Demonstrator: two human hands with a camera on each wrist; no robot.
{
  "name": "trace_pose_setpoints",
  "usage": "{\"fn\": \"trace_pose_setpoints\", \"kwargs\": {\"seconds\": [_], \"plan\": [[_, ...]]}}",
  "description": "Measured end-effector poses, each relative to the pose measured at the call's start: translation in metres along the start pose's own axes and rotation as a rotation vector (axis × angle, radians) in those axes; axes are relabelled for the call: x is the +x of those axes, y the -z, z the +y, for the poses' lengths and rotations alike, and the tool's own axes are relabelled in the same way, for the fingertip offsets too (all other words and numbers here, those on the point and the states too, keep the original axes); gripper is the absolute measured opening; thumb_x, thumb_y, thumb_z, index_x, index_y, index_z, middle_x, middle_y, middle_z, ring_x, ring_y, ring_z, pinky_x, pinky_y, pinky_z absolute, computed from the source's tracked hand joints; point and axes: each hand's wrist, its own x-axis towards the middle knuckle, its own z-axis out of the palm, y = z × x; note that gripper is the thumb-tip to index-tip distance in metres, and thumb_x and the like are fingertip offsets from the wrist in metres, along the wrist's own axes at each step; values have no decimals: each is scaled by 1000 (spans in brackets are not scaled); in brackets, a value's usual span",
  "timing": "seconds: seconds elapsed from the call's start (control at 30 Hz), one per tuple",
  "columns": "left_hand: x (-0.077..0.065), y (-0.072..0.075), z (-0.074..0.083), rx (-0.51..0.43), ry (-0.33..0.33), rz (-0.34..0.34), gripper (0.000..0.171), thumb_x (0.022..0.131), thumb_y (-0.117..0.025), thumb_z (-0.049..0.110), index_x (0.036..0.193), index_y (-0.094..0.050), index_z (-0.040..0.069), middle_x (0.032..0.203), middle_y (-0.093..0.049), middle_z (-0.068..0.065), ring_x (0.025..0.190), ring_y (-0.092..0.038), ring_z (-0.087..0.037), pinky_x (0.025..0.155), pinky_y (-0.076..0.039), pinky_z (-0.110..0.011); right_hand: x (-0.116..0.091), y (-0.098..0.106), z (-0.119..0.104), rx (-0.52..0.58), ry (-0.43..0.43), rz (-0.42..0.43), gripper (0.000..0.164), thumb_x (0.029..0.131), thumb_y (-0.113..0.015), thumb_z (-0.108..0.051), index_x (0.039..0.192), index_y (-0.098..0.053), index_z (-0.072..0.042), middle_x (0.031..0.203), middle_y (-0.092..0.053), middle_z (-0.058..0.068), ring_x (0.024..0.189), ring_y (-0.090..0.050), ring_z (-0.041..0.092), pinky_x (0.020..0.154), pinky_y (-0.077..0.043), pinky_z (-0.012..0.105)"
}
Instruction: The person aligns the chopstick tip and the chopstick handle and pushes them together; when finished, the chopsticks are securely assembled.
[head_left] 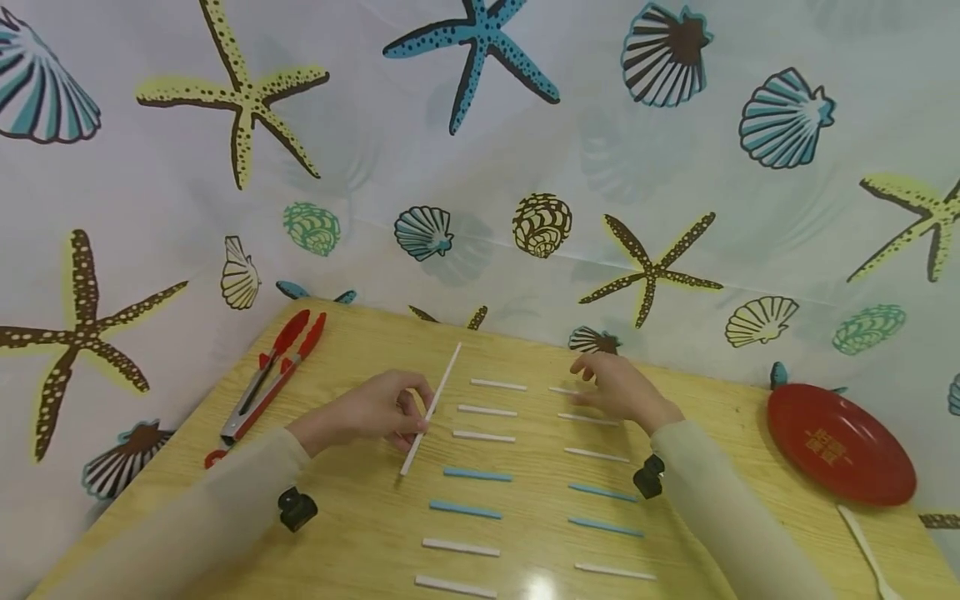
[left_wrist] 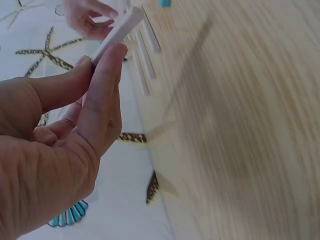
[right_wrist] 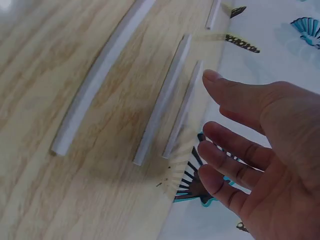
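Note:
My left hand point(head_left: 378, 408) pinches a long white stick point(head_left: 442, 388) between thumb and fingers. The stick slants over the table, left of a column of sticks; its near length fills the fingertips in the left wrist view. My right hand point(head_left: 618, 390) hovers at the far end of the right column, fingers loosely bent and holding nothing. Beside its fingertips in the right wrist view lies the farthest white stick point(right_wrist: 184, 110), with another white stick point(right_wrist: 162, 102) alongside. Both columns also include blue sticks, such as one on the left point(head_left: 477, 474) and one on the right point(head_left: 602, 492).
Red-tipped tongs point(head_left: 273, 379) lie at the table's left side. At the right stands a red plate point(head_left: 806, 408) with gold characters, and a white plastic utensil point(head_left: 866, 550) lies below it. A curtain point(head_left: 480, 167) printed with shells and starfish hangs behind the wooden table point(head_left: 330, 517).

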Motion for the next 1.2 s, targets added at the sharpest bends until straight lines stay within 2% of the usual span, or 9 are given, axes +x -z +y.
{"fn": "trace_pose_setpoints", "kwargs": {"seconds": [0.1, 0.27, 0.4, 0.6, 0.8, 1.03, 1.2], "plan": [[-4, 11, -12, -27, 33, 2, 19, 93, -61, -9, 110, -51, -9, 80, -63, -19, 71, -67, -31, 64, -59, -44, 7, -4, 5, 1, -5, -30, 38, 90, -75, -18, 122, -63, -1, 111, -64, 17, 104, -60, 35, 89, -49, 48], [-11, 26, -24, 18, 99, 49, 19, 93, -63, -8, 108, -53, -8, 85, -59, -19, 70, -66, -27, 63, -59, -42, 13, -9, 7, -31, 12, -25, 33, 89, -75, -14, 117, -66, -1, 108, -66, 16, 103, -60, 33, 90, -48, 48], [-16, 34, -33, 38, 150, 82, 18, 91, -64, -9, 106, -54, -9, 87, -58, -19, 68, -65, -25, 61, -59, -40, 14, -11, 9, -51, 5, -31, 30, 88, -75, -14, 114, -67, -2, 106, -65, 15, 101, -60, 31, 90, -48, 47], [-24, 44, -42, 55, 221, 90, 19, 90, -65, -10, 105, -53, -10, 83, -56, -17, 66, -62, -23, 60, -59, -38, 16, -12, 12, -43, 13, -33, 19, 88, -74, -8, 107, -71, -5, 102, -67, 12, 99, -61, 29, 88, -49, 46], [-32, 51, -43, 100, 267, 87, 17, 89, -65, -11, 103, -54, -12, 82, -57, -17, 64, -63, -23, 59, -59, -37, 17, -12, 10, -26, 8, -49, 16, 88, -74, -7, 104, -73, -8, 100, -68, 10, 98, -62, 29, 86, -50, 45], [-41, 60, -39, 208, 301, 81, 17, 87, -65, -12, 98, -52, -10, 82, -55, -16, 62, -63, -22, 59, -59, -36, 17, -10, 9, -28, 19, -50, 15, 88, -75, -6, 102, -73, -8, 98, -68, 10, 97, -62, 29, 86, -50, 44], [-45, 63, -35, 267, 334, 101, 19, 86, -67, -10, 97, -52, -8, 81, -55, -15, 61, -64, -23, 59, -58, -36, 16, -11, 10, -28, 20, -51, 14, 88, -74, -6, 102, -74, -9, 98, -68, 10, 96, -63, 27, 86, -50, 44]]}}
